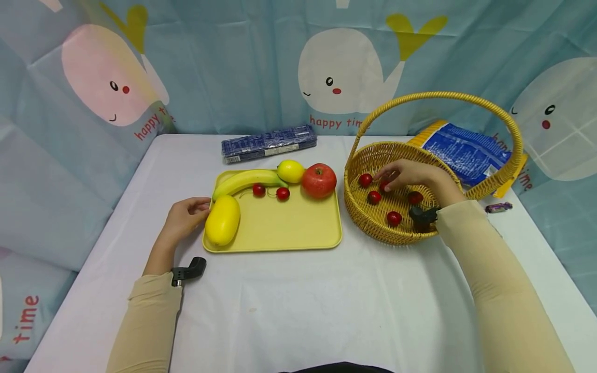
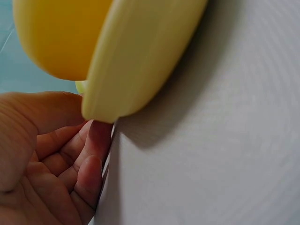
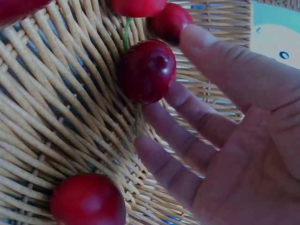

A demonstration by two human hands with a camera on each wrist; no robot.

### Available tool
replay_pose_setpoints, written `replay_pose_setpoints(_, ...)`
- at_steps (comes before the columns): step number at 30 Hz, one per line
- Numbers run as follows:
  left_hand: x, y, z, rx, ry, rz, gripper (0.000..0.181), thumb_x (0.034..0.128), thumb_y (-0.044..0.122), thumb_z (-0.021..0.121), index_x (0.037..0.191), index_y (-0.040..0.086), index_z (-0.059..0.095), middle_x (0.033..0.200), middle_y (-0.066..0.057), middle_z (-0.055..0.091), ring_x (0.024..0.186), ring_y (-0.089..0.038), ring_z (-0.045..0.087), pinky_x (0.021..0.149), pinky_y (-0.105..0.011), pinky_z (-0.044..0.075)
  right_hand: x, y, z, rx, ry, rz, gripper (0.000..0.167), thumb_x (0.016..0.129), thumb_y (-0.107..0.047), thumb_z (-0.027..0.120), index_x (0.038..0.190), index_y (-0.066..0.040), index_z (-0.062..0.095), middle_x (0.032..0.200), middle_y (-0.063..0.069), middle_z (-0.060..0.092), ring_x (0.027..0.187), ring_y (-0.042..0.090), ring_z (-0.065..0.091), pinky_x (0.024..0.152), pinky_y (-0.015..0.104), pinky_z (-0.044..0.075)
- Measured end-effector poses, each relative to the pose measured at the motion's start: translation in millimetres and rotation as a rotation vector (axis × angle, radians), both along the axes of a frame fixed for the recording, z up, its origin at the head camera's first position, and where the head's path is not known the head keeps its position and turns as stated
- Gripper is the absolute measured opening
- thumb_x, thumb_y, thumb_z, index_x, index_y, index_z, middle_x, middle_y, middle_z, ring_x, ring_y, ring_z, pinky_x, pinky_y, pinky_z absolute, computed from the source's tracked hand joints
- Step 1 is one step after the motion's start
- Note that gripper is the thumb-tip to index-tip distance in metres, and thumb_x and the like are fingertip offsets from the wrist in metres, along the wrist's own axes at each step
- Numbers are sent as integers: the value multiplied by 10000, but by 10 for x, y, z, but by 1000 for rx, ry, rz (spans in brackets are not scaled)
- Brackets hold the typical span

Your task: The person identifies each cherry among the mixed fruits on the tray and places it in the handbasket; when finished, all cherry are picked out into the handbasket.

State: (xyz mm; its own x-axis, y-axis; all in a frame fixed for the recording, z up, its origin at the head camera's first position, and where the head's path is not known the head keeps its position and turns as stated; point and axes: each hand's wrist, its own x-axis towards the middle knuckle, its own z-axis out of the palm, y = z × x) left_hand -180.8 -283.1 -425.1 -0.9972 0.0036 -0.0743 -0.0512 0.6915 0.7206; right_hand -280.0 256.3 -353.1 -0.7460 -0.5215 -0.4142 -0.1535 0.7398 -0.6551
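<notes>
In the head view my left hand (image 1: 186, 218) is at the left edge of a yellow tray (image 1: 280, 228). The left wrist view shows the thumb and curled fingers holding the tray's rim (image 2: 140, 61). On the tray lie two cherries (image 1: 282, 194), a banana (image 1: 247, 180), a lemon (image 1: 290, 171), a red apple (image 1: 319, 181) and a yellow mango-like fruit (image 1: 223, 220). My right hand (image 1: 410, 173) reaches into a wicker basket (image 1: 373, 230) holding several cherries (image 1: 394, 218). Its spread fingers reach beside one dark cherry (image 3: 147, 70), the thumb apart from it.
The basket's tall arched handle (image 1: 438, 95) rises over the right hand. A dark blue packet (image 1: 269, 143) lies behind the tray, and a blue and yellow bag (image 1: 466, 153) behind the basket. A small purple wrapped candy (image 1: 498, 207) sits right of the basket.
</notes>
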Motion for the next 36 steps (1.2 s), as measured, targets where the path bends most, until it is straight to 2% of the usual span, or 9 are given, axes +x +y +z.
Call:
replay_pose_setpoints(8,4,-2,-19,7,0,6,390,921,173,560,1248,-38,529,1019,-177,578,840,-227,512,617,-118,414,61,-54,165,-34,55,-12,426,867,-98,631,1267,-1,521,1267,206,511,1153,366,481,922,474,421)
replay_pose_setpoints(15,-3,-6,-38,-1,6,0,374,918,158,562,1238,-33,540,1005,-168,583,827,-223,514,618,-132,415,215,-165,396,-12,176,12,411,868,-175,642,1259,-81,557,1261,143,537,1178,329,462,960,511,364)
replay_pose_setpoints(19,-5,-9,-31,-1,9,2,367,916,153,564,1234,-29,544,999,-164,579,823,-226,511,614,-144,415,330,-250,546,-45,203,33,385,867,-199,646,1240,-137,576,1243,92,552,1169,298,475,955,486,381)
replay_pose_setpoints(25,-12,-12,-16,2,9,1,364,916,146,563,1234,-30,543,999,-164,577,819,-229,511,609,-148,420,472,-423,721,-101,215,86,338,874,-189,637,1207,-149,599,1191,31,581,1098,239,529,878,396,458)
replay_pose_setpoints(31,-16,-8,-6,-1,13,-7,369,915,151,565,1233,-36,541,1001,-171,582,816,-219,515,611,-146,419,574,-708,776,-187,227,137,344,883,-166,625,1220,-109,589,1150,63,601,1023,197,566,866,340,470)
replay_pose_setpoints(36,-4,-16,-16,-5,13,-6,374,916,162,565,1233,-36,542,999,-172,583,816,-222,515,610,-147,418,622,-1029,785,-269,270,179,325,885,-154,621,1208,-123,596,1121,56,611,1003,181,576,870,358,468)
